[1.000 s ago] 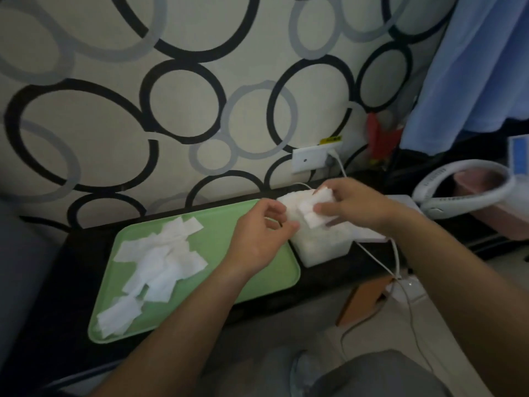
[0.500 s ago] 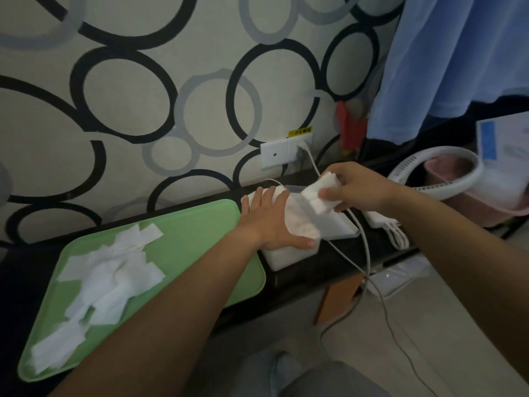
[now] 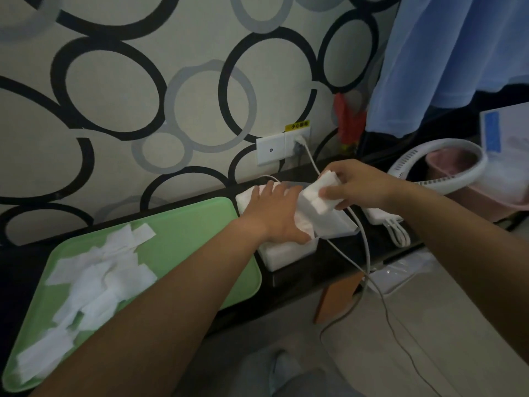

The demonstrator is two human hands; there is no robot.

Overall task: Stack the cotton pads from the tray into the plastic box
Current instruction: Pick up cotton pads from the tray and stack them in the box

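A green tray (image 3: 197, 224) lies on the dark shelf with several loose white cotton pads (image 3: 97, 276) scattered over its left half. To its right stands the clear plastic box (image 3: 286, 255), filled with white pads. My left hand (image 3: 274, 214) lies flat on the pads in the box, fingers straight, pressing down. Just right of it, my right hand (image 3: 357, 186) grips a small stack of cotton pads (image 3: 322, 193) above the box's right side. The box lid (image 3: 335, 224) lies beside the box under that stack.
A white cable (image 3: 363, 239) runs from the wall socket (image 3: 297, 140) past the box down to the floor. A white power strip (image 3: 383, 217), a white ring-shaped fan (image 3: 440, 167) and a pink basin (image 3: 458, 184) sit to the right. Blue cloth (image 3: 446, 58) hangs above.
My left hand went from curled over the tray's edge to lying flat on the pads in the box. My right hand keeps its stack of pads, now slightly right of the box.
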